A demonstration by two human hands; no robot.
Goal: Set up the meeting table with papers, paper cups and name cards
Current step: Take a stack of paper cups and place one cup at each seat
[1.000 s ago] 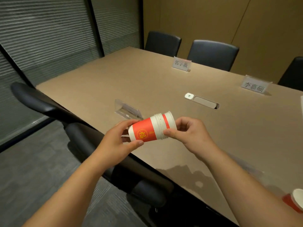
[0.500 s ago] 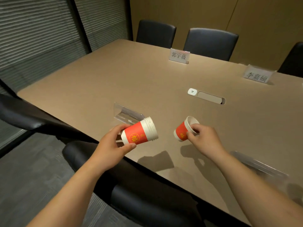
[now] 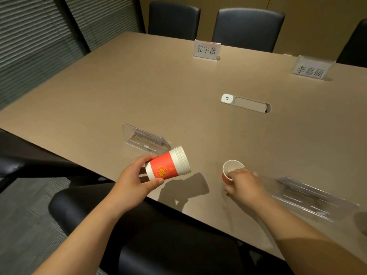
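Right hand (image 3: 245,184) fingers grip single paper cup (image 3: 231,172) upright at counter (image 3: 139,92); left hand (image 3: 135,180) holds cup stack (image 3: 168,165). Seat base flat before releasing.

Two arms are showing from the bottom edge, both bare from the forearm down to the fingers, with no sleeve reaching into view. The left hand (image 3: 132,180) is wearing no glove, ring or band that can be made out, and its wrist is showing bare as well. The right hand (image 3: 245,184) is looking just as plain: no glove, no watch, no jewellery. The short fingernails on the left hand are showing unpainted.
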